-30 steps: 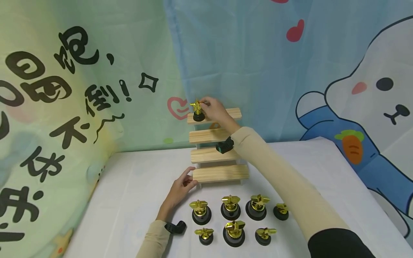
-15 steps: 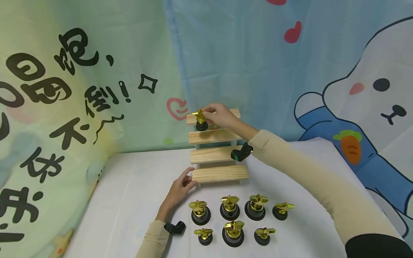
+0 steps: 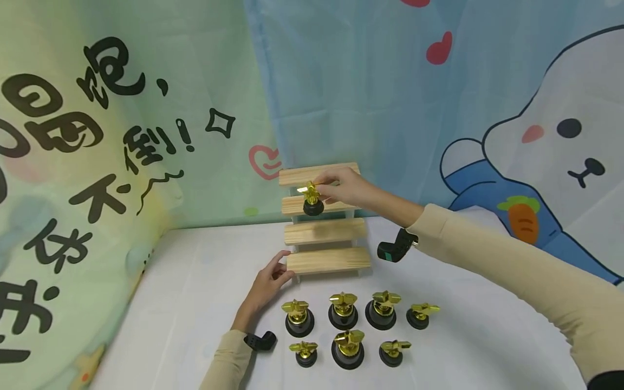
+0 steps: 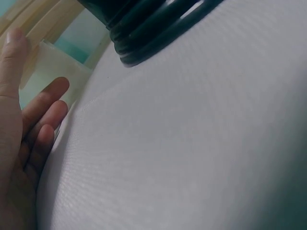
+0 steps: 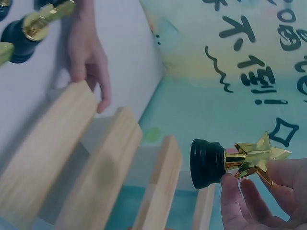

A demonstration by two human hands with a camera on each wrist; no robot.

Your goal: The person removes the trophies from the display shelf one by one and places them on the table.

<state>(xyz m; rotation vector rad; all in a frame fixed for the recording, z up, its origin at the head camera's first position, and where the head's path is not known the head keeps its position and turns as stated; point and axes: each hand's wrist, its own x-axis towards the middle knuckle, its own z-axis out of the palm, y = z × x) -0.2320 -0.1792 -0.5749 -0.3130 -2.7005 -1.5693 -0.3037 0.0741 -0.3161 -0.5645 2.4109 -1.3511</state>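
My right hand [image 3: 343, 184] pinches a small gold star trophy [image 5: 254, 158] by its star, thumb and fingers on the points. The trophy's black round base [image 3: 313, 208] hangs upright in front of the second step from the top of a wooden stepped display stand [image 3: 325, 232]. Whether the base touches the step I cannot tell. At the stand's lowest step, my left hand [image 3: 265, 281] grips the left end, thumb at the front corner and a finger behind. Its other fingers [image 4: 48, 108] curl loosely beside the stand's pale side panel [image 4: 53, 72].
Several more gold star trophies of two sizes stand on the white tablecloth before the stand, among them a large trophy [image 3: 348, 349] and a small one [image 3: 423, 315]. A printed cloth backdrop [image 3: 390, 97] hangs close behind the stand.
My right hand has brought the star trophy down from the top step, slightly right and nearer, to the height of the second step. The left hand keeps its place on the stand.
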